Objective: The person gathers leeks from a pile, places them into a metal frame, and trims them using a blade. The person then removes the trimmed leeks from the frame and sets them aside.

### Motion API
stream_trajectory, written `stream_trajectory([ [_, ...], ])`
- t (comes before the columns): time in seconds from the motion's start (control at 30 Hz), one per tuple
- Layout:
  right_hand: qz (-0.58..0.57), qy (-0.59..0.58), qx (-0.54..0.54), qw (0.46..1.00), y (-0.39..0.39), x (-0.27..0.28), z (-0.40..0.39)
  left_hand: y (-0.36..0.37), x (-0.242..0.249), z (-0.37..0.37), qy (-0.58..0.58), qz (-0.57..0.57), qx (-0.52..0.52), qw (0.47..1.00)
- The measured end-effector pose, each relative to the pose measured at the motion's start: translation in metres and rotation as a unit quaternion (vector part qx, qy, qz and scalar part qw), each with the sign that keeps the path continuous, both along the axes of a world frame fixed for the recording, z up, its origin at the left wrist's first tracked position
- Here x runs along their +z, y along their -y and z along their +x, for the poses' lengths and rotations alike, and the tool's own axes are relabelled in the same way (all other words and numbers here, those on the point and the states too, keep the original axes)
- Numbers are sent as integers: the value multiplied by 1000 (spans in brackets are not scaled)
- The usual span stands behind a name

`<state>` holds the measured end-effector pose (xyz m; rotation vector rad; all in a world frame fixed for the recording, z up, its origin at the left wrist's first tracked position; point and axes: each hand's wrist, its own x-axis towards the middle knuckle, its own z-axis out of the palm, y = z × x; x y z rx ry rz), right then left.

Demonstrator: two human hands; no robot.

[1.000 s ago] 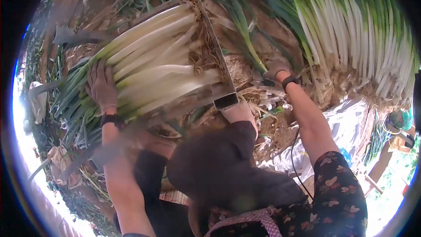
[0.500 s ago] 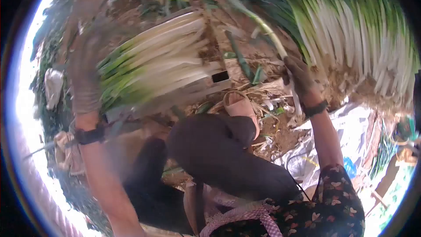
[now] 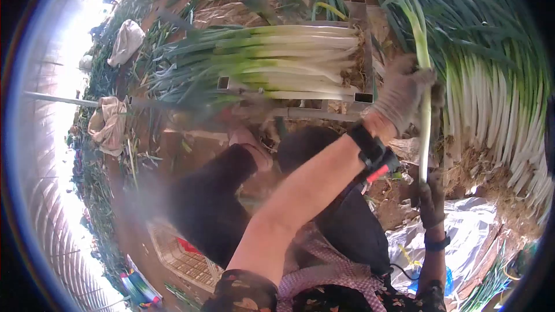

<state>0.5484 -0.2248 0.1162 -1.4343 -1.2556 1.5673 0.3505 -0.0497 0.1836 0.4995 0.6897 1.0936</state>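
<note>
Both gloved hands are on one long green onion (image 3: 425,115), held roughly upright in the view at right of centre. My left hand (image 3: 402,89) has its fingers wrapped round the middle of the stalk. Lower down, my right hand (image 3: 430,199) grips the white root end. A row of green onions (image 3: 295,60) lies on a metal frame (image 3: 324,111), roots to the right and leaves to the left. Right of my hands a large pile of green onions (image 3: 491,86) spreads out, roots towards the bottom.
Silver sheeting (image 3: 468,225) lies at the lower right. A plastic crate (image 3: 182,257) is beside my legs. Two pale cloth bags, one upper (image 3: 126,41) and one lower (image 3: 108,124), are at the left, and loose leaves litter the soil.
My left hand has crossed from the far left, beyond the row of onions, to the onion at the right and closed round it. The view has turned, and the onion now stands straighter.
</note>
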Motion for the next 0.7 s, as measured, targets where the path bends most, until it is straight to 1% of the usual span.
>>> stream_trajectory([
  [0.07,-19,-10,-2,1000,0,-1,9,-5,13,-18,39,48,9,998],
  [0.1,-40,-21,-8,999,0,2,10,-5,18,-22,35,85,19,996],
  [0.13,-40,-18,-5,999,-6,4,8,-6,24,-30,37,85,22,995],
  [0.2,41,99,2,994,-40,13,-4,-9,47,-63,17,186,54,981],
  [0.23,148,88,-5,985,-60,4,-11,-12,55,-88,-63,267,85,958],
  [0.27,253,75,-11,964,-84,-6,-21,-19,62,-118,-143,343,114,921],
  [0.3,253,113,36,960,-105,25,-40,-37,64,-145,-211,417,207,859],
  [0.33,253,151,83,952,-127,65,-67,-40,72,-176,-211,416,210,859],
  [0.37,278,195,114,934,-149,81,-92,-38,84,-211,-230,374,192,878],
  [0.4,303,238,147,911,-171,90,-112,-36,97,-246,-247,330,175,894],
  [0.43,344,241,174,891,-196,85,-128,-37,103,-277,-265,284,160,908],
  [0.47,385,241,201,868,-220,73,-147,-47,90,-309,-266,283,169,906],
  [0.5,388,239,210,865,-241,58,-166,-62,57,-345,-321,369,205,848],
  [0.53,412,138,239,869,-259,37,-181,-68,22,-377,-372,449,238,777],
  [0.57,429,37,265,863,-276,19,-198,-67,-11,-406,-373,446,247,775],
  [0.6,429,40,274,860,-292,5,-218,-65,-47,-431,-488,385,171,764],
  [0.63,379,266,336,820,-309,-7,-238,-64,-81,-451,-589,316,91,738],
  [0.67,310,476,378,731,-321,-18,-253,-61,-109,-465,-677,239,7,696],
  [0.7,312,477,385,726,-327,-28,-265,-56,-131,-474,-676,234,13,699],
])
